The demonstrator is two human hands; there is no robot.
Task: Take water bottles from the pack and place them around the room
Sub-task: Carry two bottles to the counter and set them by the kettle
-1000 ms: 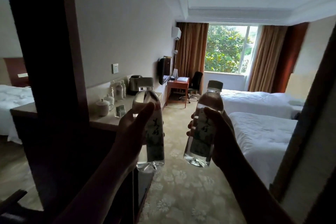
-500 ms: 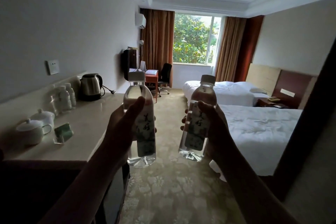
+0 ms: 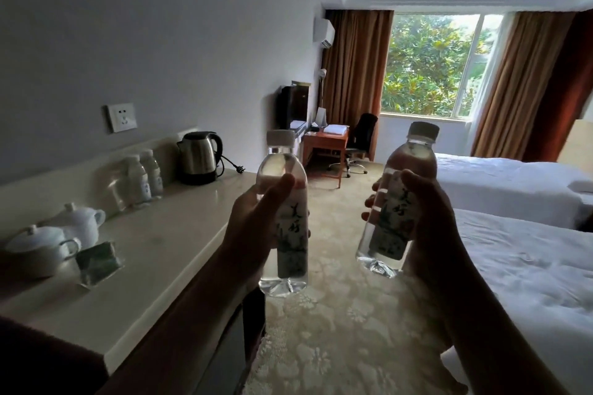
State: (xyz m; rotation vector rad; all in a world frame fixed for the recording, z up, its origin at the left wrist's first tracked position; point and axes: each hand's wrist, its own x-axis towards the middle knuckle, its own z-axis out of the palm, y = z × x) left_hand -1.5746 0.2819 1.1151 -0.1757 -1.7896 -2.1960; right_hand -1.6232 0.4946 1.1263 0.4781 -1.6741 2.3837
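Head view. The left hand (image 3: 253,228) grips a clear water bottle (image 3: 284,212) round its middle, thumb across the front just above the label, fingertips showing past the far edge. This bottle stands upright, white cap on top, base hanging below the hand over the edge of the counter (image 3: 154,253). The label carries dark brush-style characters on a pale green-and-white ground; I cannot read them.

The right hand (image 3: 426,228) grips a second water bottle (image 3: 396,199) the same way, thumb laid over its upper body, fingertips wrapped round the left side. This one tilts, cap leaning away to the right, base towards the other bottle. The label looks alike, and its writing is equally unreadable. The two bottles are held apart over the patterned carpet (image 3: 346,314).

Left of the left-hand grip, on the counter: a steel kettle (image 3: 199,157) with its plug lying loose, two small bottles (image 3: 144,178) against the back ledge, two white lidded pots (image 3: 61,234), and a green packet (image 3: 98,261). A wall socket (image 3: 122,117) sits above them.

Right of the right-hand grip: two beds (image 3: 519,253) in white linen. Beyond both grips: a desk (image 3: 325,141), a black chair (image 3: 361,138), brown curtains (image 3: 356,64) and a window (image 3: 430,64).
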